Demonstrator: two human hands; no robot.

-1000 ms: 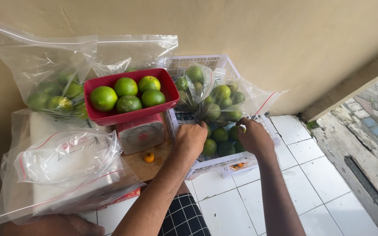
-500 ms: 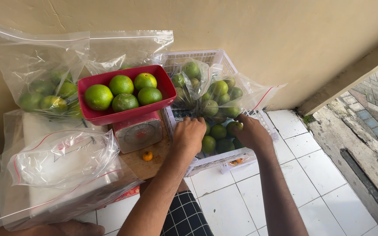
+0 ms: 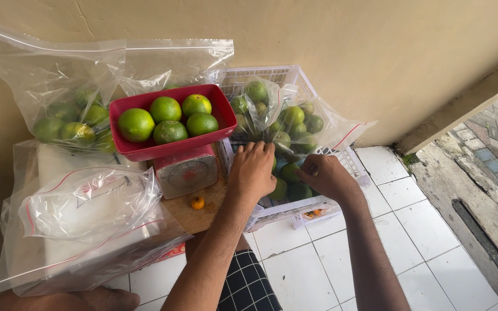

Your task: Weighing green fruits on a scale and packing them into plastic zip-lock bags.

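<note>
Both hands in white crate point(image 3: 295, 78): left hand point(image 3: 253, 171) fingers curled over green limes point(image 3: 290, 173), right hand point(image 3: 325, 176) closed on one; clear bag point(image 3: 318, 129) just behind.

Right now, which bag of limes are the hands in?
The bag in the white basket: both the left hand and right hand reach into it. The other leans on the wall, untouched.
</note>
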